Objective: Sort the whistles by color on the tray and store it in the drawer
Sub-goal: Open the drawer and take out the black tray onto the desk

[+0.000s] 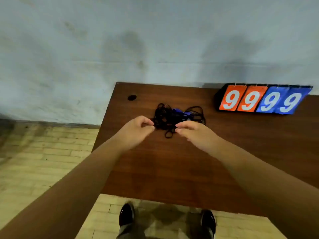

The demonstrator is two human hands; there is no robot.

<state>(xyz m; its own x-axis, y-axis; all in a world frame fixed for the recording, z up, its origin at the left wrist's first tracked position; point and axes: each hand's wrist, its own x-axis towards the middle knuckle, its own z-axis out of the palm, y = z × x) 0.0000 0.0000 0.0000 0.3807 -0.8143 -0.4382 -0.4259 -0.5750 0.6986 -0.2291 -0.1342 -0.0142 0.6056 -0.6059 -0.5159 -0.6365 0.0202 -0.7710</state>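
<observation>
Whistle pile [174, 116], blue whistles tangled in black lanyards, sits mid-frame on the brown counter [172, 169]. Left grip [138, 128] & right grip [193, 131] are at its near edge, fingers curled, each apparently pinching a black cord (blurry). Flip scoreboard [264, 100] reading 9999 is upper right, well apart from the pile.

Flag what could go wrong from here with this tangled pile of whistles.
1. The left hand and right hand are at opposite edges of the cord tangle; pulling apart could tighten the knots or drag the whole pile.
2. Only the blue whistles stand out; others may hide among the black cords and be missed.
3. No tray is in view on the table, so freed whistles may end up loose.
</observation>
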